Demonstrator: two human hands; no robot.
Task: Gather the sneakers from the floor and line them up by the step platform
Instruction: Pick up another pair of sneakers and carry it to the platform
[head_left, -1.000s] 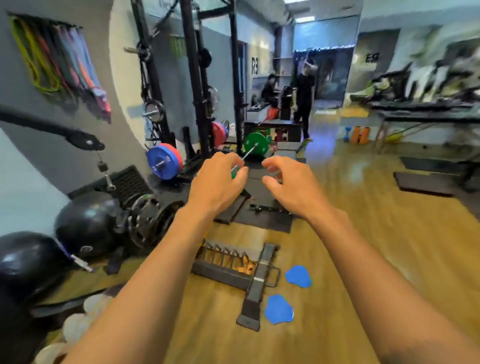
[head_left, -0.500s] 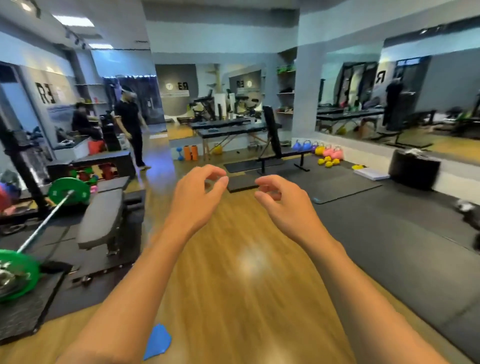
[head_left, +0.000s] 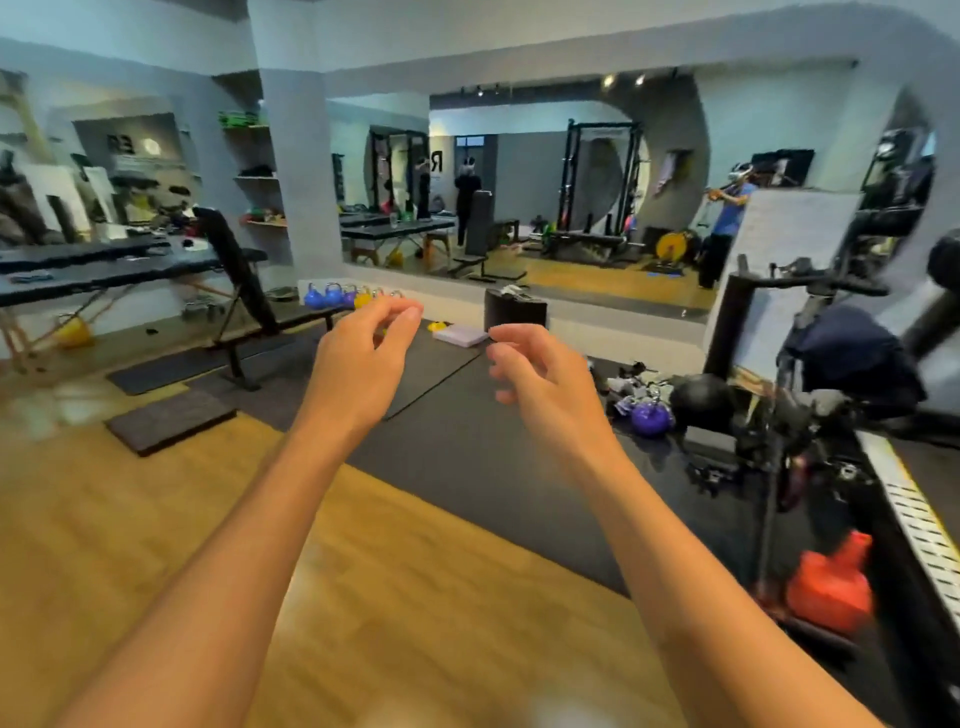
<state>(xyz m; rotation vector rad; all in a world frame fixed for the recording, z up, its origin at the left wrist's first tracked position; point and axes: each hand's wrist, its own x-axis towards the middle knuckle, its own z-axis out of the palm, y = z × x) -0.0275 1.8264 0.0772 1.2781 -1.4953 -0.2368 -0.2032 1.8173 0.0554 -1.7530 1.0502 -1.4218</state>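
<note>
No sneakers showed plainly to me. The likeliest spot was a blurred heap of small things on the black mat, just beside a purple kettlebell off to my right; whether any of it was a shoe I could not tell. Further along the mat, below the wall mirror, lay a low pale slab with a black box just behind it. I judged the slab might be the step platform, though I could not be sure.

My left grip and right grip hung out in front of me, apart from each other. Both had nothing in them, and their fingers were loosely curled.

The step in hand, as I read it, was the search. To do it well I needed to look low along the mat edges and under the incline bench, and to settle which thing was the platform, so the row had a place. Then I would go to the heap and uncurl my fingers. Each shoe I would take by its heel, one per grip, keeping clear of the clutter around it.
</note>
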